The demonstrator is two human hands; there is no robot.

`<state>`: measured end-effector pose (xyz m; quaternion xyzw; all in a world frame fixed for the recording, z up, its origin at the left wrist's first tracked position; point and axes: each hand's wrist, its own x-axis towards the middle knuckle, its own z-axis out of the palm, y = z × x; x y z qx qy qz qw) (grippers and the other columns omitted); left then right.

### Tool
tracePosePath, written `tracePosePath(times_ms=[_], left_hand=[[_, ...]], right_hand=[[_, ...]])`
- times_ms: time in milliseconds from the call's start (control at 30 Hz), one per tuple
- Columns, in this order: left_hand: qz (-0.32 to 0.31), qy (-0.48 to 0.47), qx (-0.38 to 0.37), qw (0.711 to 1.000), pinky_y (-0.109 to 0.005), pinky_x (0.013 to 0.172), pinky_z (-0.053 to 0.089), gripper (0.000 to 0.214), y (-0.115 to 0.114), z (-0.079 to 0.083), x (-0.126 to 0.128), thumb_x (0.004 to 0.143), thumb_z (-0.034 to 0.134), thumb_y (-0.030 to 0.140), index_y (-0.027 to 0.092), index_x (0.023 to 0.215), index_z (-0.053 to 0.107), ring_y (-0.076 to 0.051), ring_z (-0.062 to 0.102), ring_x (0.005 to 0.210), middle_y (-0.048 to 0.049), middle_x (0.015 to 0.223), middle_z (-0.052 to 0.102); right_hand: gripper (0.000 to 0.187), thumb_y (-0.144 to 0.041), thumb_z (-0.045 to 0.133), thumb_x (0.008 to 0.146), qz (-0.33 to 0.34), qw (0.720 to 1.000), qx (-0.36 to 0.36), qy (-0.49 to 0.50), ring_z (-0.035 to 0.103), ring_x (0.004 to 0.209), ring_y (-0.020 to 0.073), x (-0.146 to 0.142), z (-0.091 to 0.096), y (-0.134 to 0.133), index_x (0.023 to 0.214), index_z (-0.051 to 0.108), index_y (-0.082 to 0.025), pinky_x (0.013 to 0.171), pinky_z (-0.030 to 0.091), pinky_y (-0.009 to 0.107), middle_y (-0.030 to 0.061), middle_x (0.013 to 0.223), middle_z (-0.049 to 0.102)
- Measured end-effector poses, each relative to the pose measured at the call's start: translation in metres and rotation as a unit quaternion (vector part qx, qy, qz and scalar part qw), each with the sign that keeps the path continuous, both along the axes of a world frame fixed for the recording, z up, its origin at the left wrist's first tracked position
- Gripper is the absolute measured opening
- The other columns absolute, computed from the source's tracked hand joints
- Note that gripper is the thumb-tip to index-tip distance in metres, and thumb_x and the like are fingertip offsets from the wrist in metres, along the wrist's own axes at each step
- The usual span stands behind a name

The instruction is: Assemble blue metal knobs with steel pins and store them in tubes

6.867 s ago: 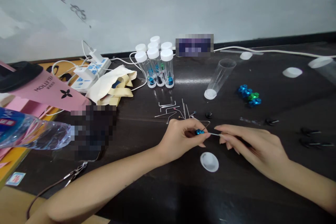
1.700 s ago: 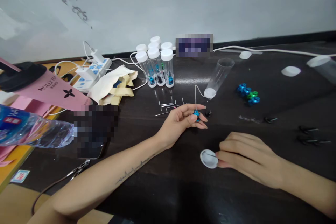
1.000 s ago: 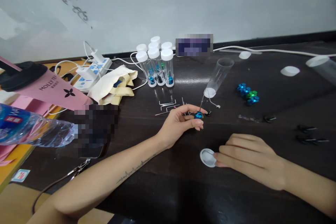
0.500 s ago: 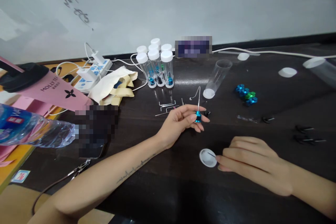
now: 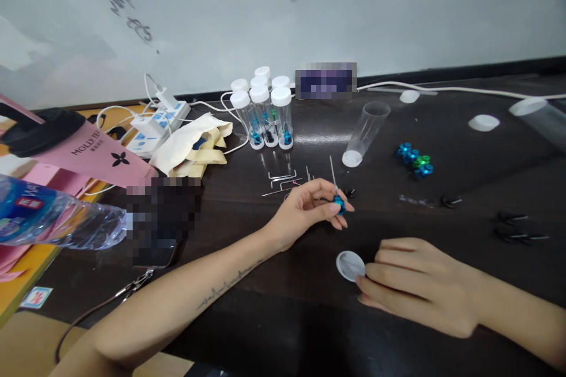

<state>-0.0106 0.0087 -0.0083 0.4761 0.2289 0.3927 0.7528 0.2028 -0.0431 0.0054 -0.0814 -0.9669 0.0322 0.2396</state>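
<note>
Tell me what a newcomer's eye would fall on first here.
Probably the large pink tapered cup with a black lid, at the picture's left. Then the clear cylindrical tubes with white caps, clustered before the white board. Nearer, the left hand holds a small shiny blue metallic piece.

Soft, rather dim light spreads fairly evenly, with the whiteboard (image 5: 221, 17) darkening toward the upper right corner. A pale glare streak crosses the glossy desk (image 5: 265, 330). Wide-angle distortion stretches the pink cup (image 5: 99, 141) at left; the blue piece (image 5: 339, 204) and black parts (image 5: 515, 235) look slightly blurred.
</note>
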Motion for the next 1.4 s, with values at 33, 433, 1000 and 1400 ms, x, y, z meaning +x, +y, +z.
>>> tracePosePath(times_ms=[33, 433, 1000, 1400], left_hand=[[-0.014, 0.001, 0.004, 1.000, -0.025, 0.066, 0.053, 0.015, 0.000, 0.001, 0.000, 0.082, 0.068, 0.021, 0.014, 0.092, 0.059, -0.012, 0.065, 0.069, -0.0072, 0.093, 0.067], [-0.077, 0.023, -0.010, 0.997, -0.027, 0.061, 0.055, 0.017, -0.003, 0.002, 0.001, 0.081, 0.069, 0.023, 0.013, 0.091, 0.059, -0.013, 0.065, 0.063, -0.0066, 0.084, 0.069], [-0.013, 0.055, -0.015, 0.998, -0.029, 0.069, 0.055, 0.021, -0.003, 0.005, -0.001, 0.066, 0.080, 0.020, 0.014, 0.082, 0.068, -0.014, 0.068, 0.070, -0.0029, 0.082, 0.069], [0.001, 0.095, -0.011, 0.995, -0.028, 0.073, 0.050, 0.031, -0.004, 0.003, 0.001, 0.053, 0.086, 0.014, 0.013, 0.074, 0.063, -0.012, 0.064, 0.072, -0.0013, 0.078, 0.067]], right_hand=[[0.013, -0.013, 0.065, 0.085, 0.000, 1.000, 0.002, -0.009, 0.054, 0.062, 0.0155, 0.000, -0.001, 0.000, 0.098, 0.066, -0.012, 0.057, 0.044, 0.032, 0.0024, 0.076, 0.067], [0.039, -0.041, 0.037, 0.101, -0.061, 0.998, -0.016, 0.007, 0.059, 0.071, 0.0195, 0.005, -0.003, 0.000, 0.106, 0.063, -0.013, 0.067, 0.047, 0.036, 0.0076, 0.079, 0.066], [0.015, -0.023, 0.053, 0.093, -0.298, 0.933, 0.183, -0.089, 0.057, 0.073, 0.0214, 0.004, 0.010, 0.000, 0.096, 0.066, -0.016, 0.065, 0.043, 0.034, 0.0076, 0.084, 0.067], [0.025, 0.007, 0.049, 0.073, -0.496, 0.793, 0.157, -0.316, 0.058, 0.052, 0.0214, 0.033, 0.017, 0.002, 0.066, 0.058, -0.014, 0.044, 0.023, 0.027, 0.0039, 0.059, 0.054]])
